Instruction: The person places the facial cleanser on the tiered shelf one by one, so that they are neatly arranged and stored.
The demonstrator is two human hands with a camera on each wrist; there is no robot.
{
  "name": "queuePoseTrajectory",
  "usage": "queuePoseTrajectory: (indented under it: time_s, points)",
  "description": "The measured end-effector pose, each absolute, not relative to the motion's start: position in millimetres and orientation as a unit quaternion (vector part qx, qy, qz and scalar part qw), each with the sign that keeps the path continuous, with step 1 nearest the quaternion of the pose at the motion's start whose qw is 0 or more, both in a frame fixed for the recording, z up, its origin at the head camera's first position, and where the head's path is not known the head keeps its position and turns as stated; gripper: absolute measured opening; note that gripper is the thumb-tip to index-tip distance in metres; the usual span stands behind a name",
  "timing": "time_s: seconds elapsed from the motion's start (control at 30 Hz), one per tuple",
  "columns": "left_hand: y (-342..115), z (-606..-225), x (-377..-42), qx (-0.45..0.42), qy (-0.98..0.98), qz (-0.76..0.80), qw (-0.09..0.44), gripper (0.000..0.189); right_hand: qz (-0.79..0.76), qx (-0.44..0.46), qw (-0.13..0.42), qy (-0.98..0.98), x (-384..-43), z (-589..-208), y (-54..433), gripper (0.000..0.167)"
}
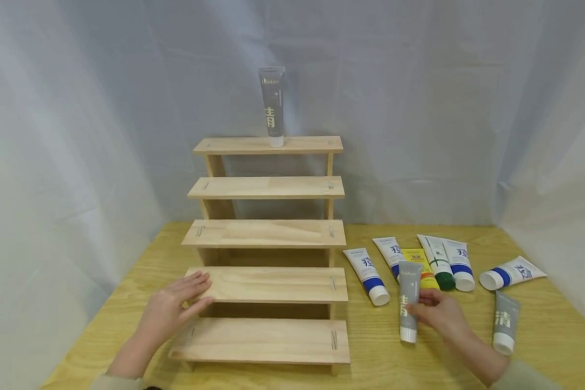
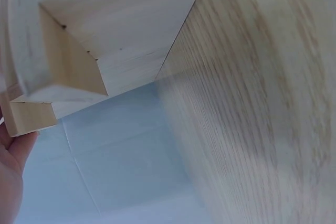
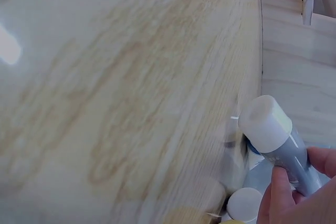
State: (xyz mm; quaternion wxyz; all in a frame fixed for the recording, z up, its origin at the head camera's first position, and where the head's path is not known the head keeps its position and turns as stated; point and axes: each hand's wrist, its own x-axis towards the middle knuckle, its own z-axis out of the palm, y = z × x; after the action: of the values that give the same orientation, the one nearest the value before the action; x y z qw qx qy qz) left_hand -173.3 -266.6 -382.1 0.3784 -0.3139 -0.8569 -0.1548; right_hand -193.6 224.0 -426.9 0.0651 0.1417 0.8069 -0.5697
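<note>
Right hand [image 1: 441, 314]: closed about a grey tube [image 1: 409, 295], pinched between thumb and fingers, white cap lowermost; held tube located right of the stand, before the cluster of tubes. Left hand [image 1: 175, 306]: fingers extended, resting against the left end of the second tier from the bottom. Wooden stand [image 1: 273, 233], one: five stepped tiers; set on the wood-grain table [image 1: 377, 352]. Upright grey tube [image 1: 273, 103], one: on the top tier, standing on its cap. Lying grey tube [image 1: 507, 322], one: on the table, right of the right hand. White tubes with blue bands [image 1: 363, 271], four: lying on the table; white-and-green tube [image 1: 436, 257], one: lying among them; yellow item [image 1: 419, 260], one: partly hidden behind the held tube. Pale sheeting [image 1: 419, 108]: behind the table.
</note>
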Motion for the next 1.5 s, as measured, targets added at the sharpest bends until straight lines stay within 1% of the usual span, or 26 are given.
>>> queuePoseTrajectory:
  time_s: [0.13,0.27,0.53,0.63,0.83,1.1,1.23,1.33,1.4,1.5]
  points:
    - [-267,-381,-173,-0.314,-0.857,-0.155,0.377,0.047,-0.582,0.131,0.040,0.801,-210,-452,236,0.071]
    - [-268,-381,-173,-0.306,-0.863,-0.150,0.373,0.042,-0.588,0.104,0.011,0.802,-220,-464,244,0.073]
    - [-270,-383,-174,-0.303,-0.866,-0.143,0.373,0.040,-0.599,0.077,-0.019,0.797,-234,-467,251,0.077]
    - [-270,-383,-174,-0.303,-0.864,-0.143,0.375,0.040,-0.596,0.075,-0.031,0.799,-244,-470,254,0.074]
    - [-269,-383,-173,-0.299,-0.866,-0.144,0.374,0.040,-0.594,0.080,-0.043,0.799,-265,-475,259,0.076]
    - [-267,-382,-172,-0.309,-0.861,-0.153,0.375,0.048,-0.586,0.070,-0.052,0.806,-289,-475,257,0.070]
    - [-266,-382,-173,-0.317,-0.854,-0.155,0.382,0.048,-0.607,0.059,-0.050,0.791,-292,-461,248,0.071]
    - [-266,-382,-173,-0.319,-0.852,-0.155,0.384,0.049,-0.617,0.054,-0.031,0.784,-281,-433,235,0.073]
    - [-266,-382,-173,-0.319,-0.852,-0.154,0.385,0.049,-0.613,0.048,-0.031,0.788,-283,-426,230,0.071]
    - [-267,-381,-173,-0.319,-0.852,-0.154,0.385,0.049,-0.606,0.037,-0.018,0.794,-258,-381,208,0.071]
